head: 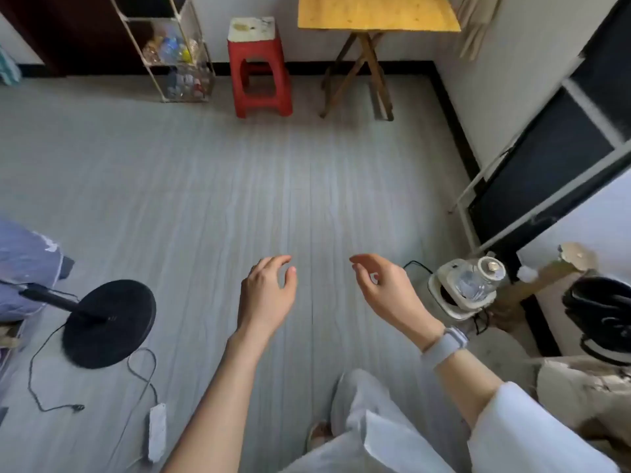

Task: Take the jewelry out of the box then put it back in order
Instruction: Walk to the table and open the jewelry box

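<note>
A lived-in room of a home, with pale grey plank flooring [239,186] and white walls. At twelve o'clock, a red plastic stool [259,68] beside a folding wooden table [377,11]. At eleven, a clear shelf rack [177,49] of small trinkets. At nine, a standing fan's black round base [109,322], with a power strip [157,431] nearby. At three, a glass electric kettle [467,285] on the floor.
</note>
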